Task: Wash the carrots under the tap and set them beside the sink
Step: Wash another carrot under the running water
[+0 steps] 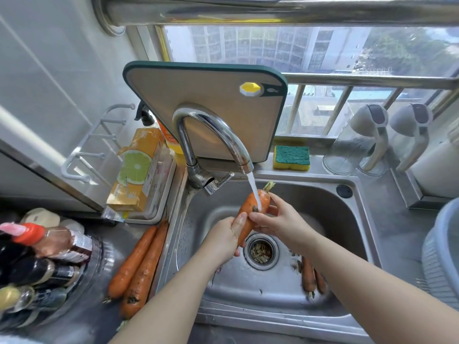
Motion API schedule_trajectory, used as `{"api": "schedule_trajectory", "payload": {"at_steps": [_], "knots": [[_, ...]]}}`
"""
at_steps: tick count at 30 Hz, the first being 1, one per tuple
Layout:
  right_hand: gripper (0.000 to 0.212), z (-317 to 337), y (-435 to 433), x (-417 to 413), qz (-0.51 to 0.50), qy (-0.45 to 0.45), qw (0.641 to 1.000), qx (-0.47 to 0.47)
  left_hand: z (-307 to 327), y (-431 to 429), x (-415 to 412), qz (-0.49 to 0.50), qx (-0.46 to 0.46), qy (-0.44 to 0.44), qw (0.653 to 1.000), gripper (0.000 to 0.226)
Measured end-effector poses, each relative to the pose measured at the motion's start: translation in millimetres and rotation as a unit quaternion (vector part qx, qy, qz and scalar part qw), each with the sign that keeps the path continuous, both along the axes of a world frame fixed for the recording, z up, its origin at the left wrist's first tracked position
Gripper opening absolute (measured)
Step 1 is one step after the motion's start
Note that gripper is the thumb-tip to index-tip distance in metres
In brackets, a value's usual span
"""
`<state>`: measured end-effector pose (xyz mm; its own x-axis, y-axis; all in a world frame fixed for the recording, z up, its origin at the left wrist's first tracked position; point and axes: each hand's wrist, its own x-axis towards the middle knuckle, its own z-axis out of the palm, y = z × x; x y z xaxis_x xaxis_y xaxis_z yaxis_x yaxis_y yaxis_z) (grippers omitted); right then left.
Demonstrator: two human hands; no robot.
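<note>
Over the steel sink point(323, 207), we hold one carrot point(249, 209) with both hands. It is tilted, with its thick leafy end up toward the tap point(206, 125) and its thin end down. The water stream point(253, 188) falls from the spout and hits the upper part of this carrot. Our left hand point(222, 242) grips the thin lower end, with the fingers curled round it. Our right hand point(278, 219) holds the thick upper part, the thumb pressing on the front and the fingers wrapped behind. Both hands are closed firmly on the same carrot, above the drain strainer point(260, 250), which has some scraps in it.

On the counter point(109, 234) just left of the sink, two carrots point(141, 264) lie side by side and touch each other, with dark soil at their thick ends. Inside the basin, at its right side near our right forearm, two other carrots point(309, 274) lie together, partly hidden by the arm. Behind the tap a cutting board point(211, 100) stands upright against the window, and a yellow-green sponge point(291, 157) rests on the ledge beside it. Bottles point(37, 256) stand at the far left.
</note>
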<state>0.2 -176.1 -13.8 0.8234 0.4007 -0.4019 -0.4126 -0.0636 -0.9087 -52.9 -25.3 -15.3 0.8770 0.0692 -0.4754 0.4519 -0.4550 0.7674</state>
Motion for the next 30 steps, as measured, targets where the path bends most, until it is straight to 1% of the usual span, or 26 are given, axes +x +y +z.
{"api": "schedule_trajectory", "payload": {"at_steps": [3, 7, 8, 11, 12, 14, 16, 19, 23, 25, 27, 30], "knots": [[0.038, -7.0, 3.3, -5.7, -0.016, -0.021, 0.999, -0.021, 0.5, -1.6, -3.3, -0.001, 0.023, 0.01, 1.0, 0.052], [0.039, -14.3, 8.7, -7.9, -0.049, -0.027, 0.998, -0.042, -0.6, -2.2, -4.5, -0.012, 0.045, 0.016, 0.999, 0.051], [0.036, -14.7, 9.0, -6.5, -0.057, -0.018, 0.998, -0.033, -0.6, -2.2, -4.4, -0.018, 0.052, 0.014, 0.998, 0.051], [0.014, -7.9, 8.3, -2.7, -0.044, 0.022, 0.999, 0.015, -2.8, -1.4, -3.9, -0.024, 0.08, -0.006, 0.996, 0.048], [0.013, -6.0, 7.5, -1.8, -0.039, 0.036, 0.998, 0.025, -3.7, -1.4, -3.5, -0.021, 0.094, -0.016, 0.995, 0.047], [0.024, -5.7, 5.3, 0.5, -0.026, 0.053, 0.998, 0.025, -6.0, -1.4, -2.8, -0.016, 0.113, -0.028, 0.993, 0.044], [0.035, -4.9, 2.3, 1.7, -0.006, 0.061, 0.998, 0.018, -5.5, -0.8, -3.4, -0.016, 0.102, -0.025, 0.994, 0.044], [0.033, -3.0, -5.0, 3.6, 0.018, 0.067, 0.997, 0.031, -2.8, 2.5, -4.5, -0.02, 0.055, -0.016, 0.998, 0.046], [0.04, 0.4, -13.2, 4.1, 0.046, 0.03, 0.998, -0.005, 2.8, 7.5, -2.7, -0.031, -0.009, 0.004, 0.999, 0.051], [0.048, -0.9, -12.8, 3.6, 0.026, 0.031, 0.999, -0.002, 8.0, 7.1, -1.3, -0.04, -0.04, 0.011, 0.998, 0.053], [0.059, -3.2, -10.1, 2.8, -0.011, 0.056, 0.998, 0.028, 11.7, 4.9, -1.0, -0.042, -0.075, 0.021, 0.996, 0.05], [0.062, -5.9, -5.8, -0.3, -0.045, 0.087, 0.992, 0.08, 13.7, 3.5, -2.1, -0.043, -0.106, 0.035, 0.993, 0.047]]}}
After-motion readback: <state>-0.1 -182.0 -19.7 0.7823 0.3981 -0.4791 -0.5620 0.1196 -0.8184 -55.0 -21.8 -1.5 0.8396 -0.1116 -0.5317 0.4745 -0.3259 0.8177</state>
